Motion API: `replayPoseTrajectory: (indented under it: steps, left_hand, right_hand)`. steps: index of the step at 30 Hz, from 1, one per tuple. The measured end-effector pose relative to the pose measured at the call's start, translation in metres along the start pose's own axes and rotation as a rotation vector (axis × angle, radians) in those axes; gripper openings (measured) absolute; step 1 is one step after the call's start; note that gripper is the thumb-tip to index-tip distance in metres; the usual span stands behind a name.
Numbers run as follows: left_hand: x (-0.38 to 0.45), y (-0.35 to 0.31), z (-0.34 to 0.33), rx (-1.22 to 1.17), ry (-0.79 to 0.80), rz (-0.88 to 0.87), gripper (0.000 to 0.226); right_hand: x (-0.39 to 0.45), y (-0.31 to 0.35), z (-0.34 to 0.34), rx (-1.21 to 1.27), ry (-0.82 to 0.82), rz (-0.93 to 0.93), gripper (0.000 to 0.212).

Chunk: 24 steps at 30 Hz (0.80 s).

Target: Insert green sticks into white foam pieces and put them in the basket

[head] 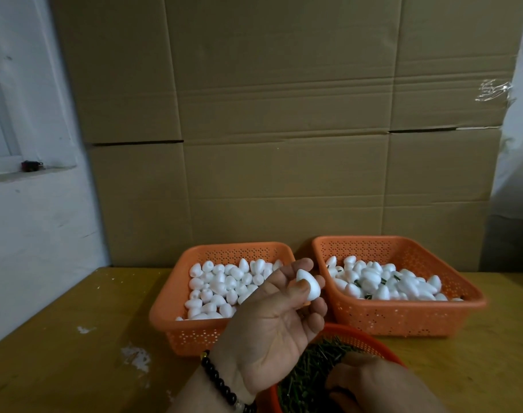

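Head view: the left hand pinches one smooth white egg-shaped foam piece between thumb and fingertips, no stick in it yet. The right hand reaches into the round orange mesh bowl of thin green sticks; its grip I cannot tell. The right orange perforated plastic basket already holds many stuck pieces; the left orange perforated basket, heaped with plain foam, suggests plenty remains
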<state>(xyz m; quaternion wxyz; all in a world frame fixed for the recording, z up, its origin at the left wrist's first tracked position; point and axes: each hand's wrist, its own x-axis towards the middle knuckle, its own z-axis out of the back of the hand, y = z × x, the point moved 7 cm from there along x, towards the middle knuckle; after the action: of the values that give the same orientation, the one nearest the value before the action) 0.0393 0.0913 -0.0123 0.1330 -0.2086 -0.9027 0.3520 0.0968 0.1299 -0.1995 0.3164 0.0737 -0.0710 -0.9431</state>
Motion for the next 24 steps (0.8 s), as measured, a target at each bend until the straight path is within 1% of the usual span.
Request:
replayPoseTrajectory:
  steps: [2,3,4,5,6,7,8,9,10,12,17,19,21,24]
  left_hand:
    - [0.001,-0.001,0.0,0.063,-0.009,-0.04,0.035]
    - [0.001,-0.001,0.0,0.099,-0.014,-0.059,0.035]
    - [0.001,-0.001,0.001,0.135,-0.023,-0.076,0.034]
    - [0.001,-0.001,0.001,0.168,-0.033,-0.092,0.033]
    - [0.001,-0.001,0.002,0.195,-0.04,-0.104,0.032]
    - [0.001,-0.001,0.002,0.216,-0.045,-0.114,0.032]
    - [0.0,-0.001,0.003,0.233,-0.052,-0.121,0.032]
    - [0.0,-0.002,0.003,0.247,-0.057,-0.124,0.033]
    - [0.0,-0.002,0.003,0.256,-0.058,-0.123,0.035]
    - [-0.001,-0.002,0.003,0.265,-0.052,-0.12,0.037]
    - [-0.002,0.0,0.002,0.27,-0.047,-0.105,0.047]
    - [-0.002,0.001,0.001,0.256,-0.036,-0.096,0.044]
    - [-0.002,0.001,0.0,0.218,-0.021,-0.084,0.042]
    - [-0.001,0.004,-0.002,0.093,-0.001,-0.037,0.034]
  right_hand:
    - [-0.019,-0.026,0.078,0.042,-0.095,0.029,0.031]
    - [-0.019,-0.039,0.114,0.02,-0.141,-0.027,0.031]
    - [-0.014,-0.042,0.138,0.049,-0.188,-0.055,0.031]
    - [-0.022,-0.057,0.145,0.039,-0.285,-0.18,0.031]
    - [-0.022,-0.043,0.139,-0.013,-0.266,-0.161,0.031]
    - [-0.024,-0.045,0.145,-0.011,-0.249,-0.139,0.031]
    - [-0.025,-0.046,0.148,-0.034,-0.188,-0.118,0.032]
    - [-0.027,-0.045,0.145,-0.028,-0.152,-0.13,0.032]
    - [-0.027,-0.049,0.146,-0.019,-0.156,-0.154,0.032]
    - [-0.029,-0.052,0.152,-0.009,-0.207,-0.17,0.032]
    - [-0.032,-0.055,0.155,0.011,-0.311,-0.103,0.033]
    - [-0.032,-0.059,0.154,0.03,-0.362,-0.095,0.033]
    - [-0.032,-0.06,0.153,0.018,-0.37,-0.095,0.033]
    - [-0.034,-0.06,0.156,0.038,-0.455,-0.057,0.032]
